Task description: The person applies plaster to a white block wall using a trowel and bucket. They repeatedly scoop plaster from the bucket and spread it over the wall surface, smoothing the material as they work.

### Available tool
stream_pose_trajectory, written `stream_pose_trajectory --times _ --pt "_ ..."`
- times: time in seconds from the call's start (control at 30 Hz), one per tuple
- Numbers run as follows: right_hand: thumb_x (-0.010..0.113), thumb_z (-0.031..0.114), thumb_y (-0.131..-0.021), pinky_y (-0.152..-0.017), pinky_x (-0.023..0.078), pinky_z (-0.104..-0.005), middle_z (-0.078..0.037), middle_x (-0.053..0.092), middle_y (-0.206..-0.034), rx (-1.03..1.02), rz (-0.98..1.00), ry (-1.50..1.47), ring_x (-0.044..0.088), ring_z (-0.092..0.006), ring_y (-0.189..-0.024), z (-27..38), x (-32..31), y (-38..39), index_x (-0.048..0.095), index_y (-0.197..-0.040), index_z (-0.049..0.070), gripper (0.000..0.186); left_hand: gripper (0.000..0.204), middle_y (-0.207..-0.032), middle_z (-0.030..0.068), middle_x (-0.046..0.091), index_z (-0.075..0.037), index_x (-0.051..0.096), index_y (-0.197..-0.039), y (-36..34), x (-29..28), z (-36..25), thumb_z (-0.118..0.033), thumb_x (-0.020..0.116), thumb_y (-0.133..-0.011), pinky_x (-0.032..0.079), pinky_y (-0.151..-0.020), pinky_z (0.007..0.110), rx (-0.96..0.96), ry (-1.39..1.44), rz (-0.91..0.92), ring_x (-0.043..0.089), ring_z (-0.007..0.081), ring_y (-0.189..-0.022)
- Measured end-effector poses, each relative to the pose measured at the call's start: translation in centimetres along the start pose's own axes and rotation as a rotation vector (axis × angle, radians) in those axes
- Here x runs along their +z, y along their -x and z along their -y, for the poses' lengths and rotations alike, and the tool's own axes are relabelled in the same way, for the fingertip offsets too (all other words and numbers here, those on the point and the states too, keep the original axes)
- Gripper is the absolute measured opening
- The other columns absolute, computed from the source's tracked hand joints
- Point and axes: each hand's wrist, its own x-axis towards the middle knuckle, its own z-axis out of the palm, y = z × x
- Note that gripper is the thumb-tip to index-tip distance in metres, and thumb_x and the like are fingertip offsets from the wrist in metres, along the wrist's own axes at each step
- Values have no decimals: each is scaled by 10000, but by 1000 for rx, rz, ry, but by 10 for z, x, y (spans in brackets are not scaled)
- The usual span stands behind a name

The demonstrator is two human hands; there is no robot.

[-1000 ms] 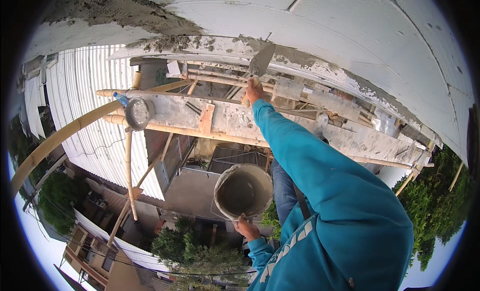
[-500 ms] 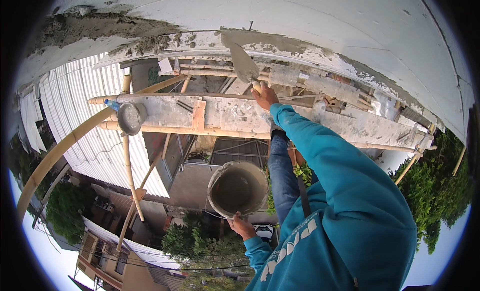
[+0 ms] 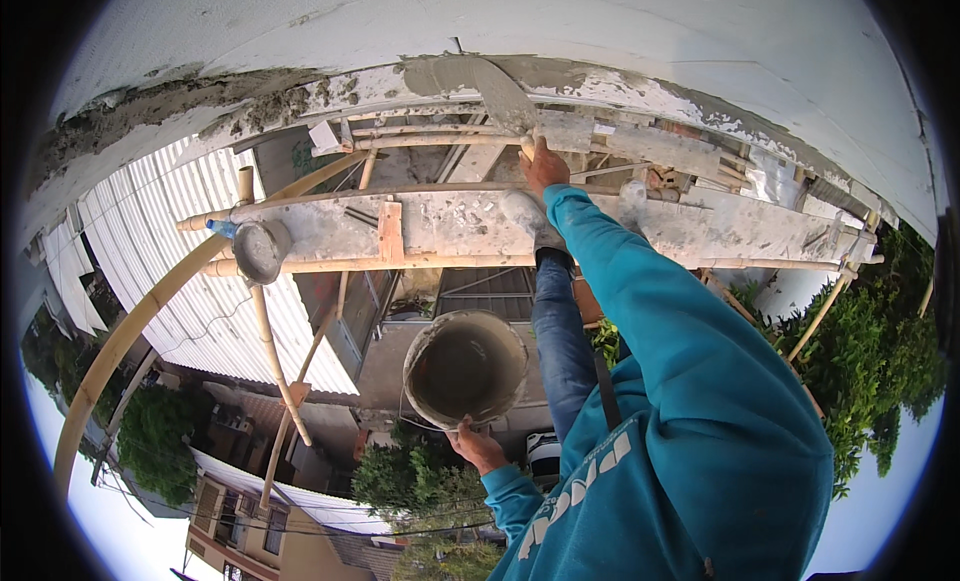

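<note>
**Two hands at work beside a plank: one on a trowel, one on a bucket**

Past the far edge of the plank (image 3: 450, 216), the right hand (image 3: 546, 169) is wrapped around the handle of a mortar-smeared trowel (image 3: 506, 99). Its blade points farther from the plank, toward the white wall (image 3: 640, 36), and overlaps a patch of grey mortar (image 3: 438, 77) there; whether it presses on that patch, I cannot tell. On the near side of the plank, the left hand (image 3: 476, 447) pinches the rim of a grey-crusted bucket (image 3: 507, 353), its mouth facing up. A leg in blue jeans (image 3: 563, 331) reaches to the plank just right of the bucket. Across the plank lies a short wooden board (image 3: 390, 231); near the plank's left end sit a round grey pail (image 3: 284, 243) and a blue bottle (image 3: 220, 227).
</note>
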Motion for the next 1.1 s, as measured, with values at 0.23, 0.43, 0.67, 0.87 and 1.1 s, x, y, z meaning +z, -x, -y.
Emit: stream_pose_trajectory --times 0.23,0.43,0.67,0.87,1.1 --pt "578 429 -911 -826 507 -527 -294 652 -1004 156 -35 1 627 -466 -944 -109 -37 31 461 -1227 18 532 543 -1221 100 539 -120 516 -1314 -4 1 15 -138 601 -779 433 -867 520 38 -24 -52 508 288 -1090" --pt "606 432 -898 -808 519 -522 -255 661 -954 278 -204 -238 650 -423 -929 -120 -20 43 501 -1195 34 507 427 -1273 110 466 -84 553 -1232 -2 -1 17 -73 588 -806 467 -895 529 140 -217 65 463 315 -1139" --pt "627 418 -893 -481 540 -429 -201 643 -842 541 17 -997 654 -321 -577 2 39 18 485 -1123 17 484 514 -1236 103 488 -107 541 -1280 8 14 11 -59 585 -771 432 -932 563 -37 46 -39 462 323 -1137" --pt "625 383 -906 -460 536 -400 -179 641 -821 425 28 -1005 641 -296 -532 93 77 8 485 -1075 25 420 375 -1223 100 515 -84 582 -1186 -9 -15 46 -105 602 -812 455 -896 519 90 -189 0 485 293 -1124" --pt "609 431 -901 -685 545 -506 -269 656 -875 91 -35 -738 660 -440 -763 170 100 24 479 -1080 8 478 555 -1288 88 525 -107 515 -1332 -4 -12 36 -101 587 -782 432 -886 517 24 -132 -67 494 275 -1140"
